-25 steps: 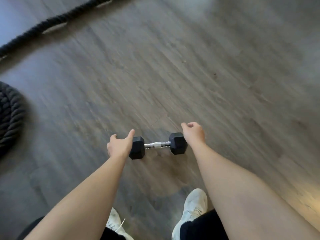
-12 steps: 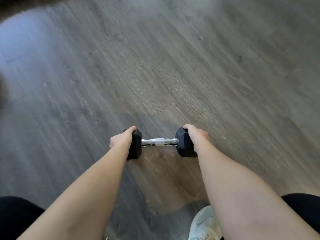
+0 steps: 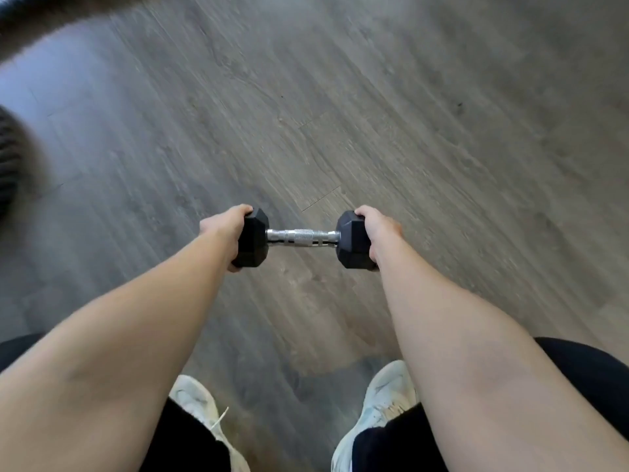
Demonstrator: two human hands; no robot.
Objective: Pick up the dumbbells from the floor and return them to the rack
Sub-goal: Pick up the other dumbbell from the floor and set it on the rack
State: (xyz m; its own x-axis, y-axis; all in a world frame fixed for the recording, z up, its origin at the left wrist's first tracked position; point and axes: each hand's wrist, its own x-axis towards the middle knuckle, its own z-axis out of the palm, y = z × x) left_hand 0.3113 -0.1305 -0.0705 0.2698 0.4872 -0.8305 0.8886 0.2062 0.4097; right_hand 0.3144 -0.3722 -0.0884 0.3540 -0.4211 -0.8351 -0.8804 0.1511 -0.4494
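A small dumbbell [image 3: 302,237] with black hexagonal heads and a knurled chrome handle lies level between my hands, above the wood floor. My left hand [image 3: 223,229] wraps around the outer side of the left head. My right hand [image 3: 379,230] cups the outer side of the right head. The handle between the heads is bare. No rack is in view.
Grey-brown wood-plank floor [image 3: 408,114] fills the view. My two white shoes [image 3: 197,407] stand below the dumbbell. A coiled dark rope [image 3: 6,155] sits at the left edge, and a blurred dark rope [image 3: 30,25] runs across the top left corner.
My hands went from beside the dumbbell's heads to gripping them. The dumbbell has risen toward the camera and looks larger. Both shoes are back in view.
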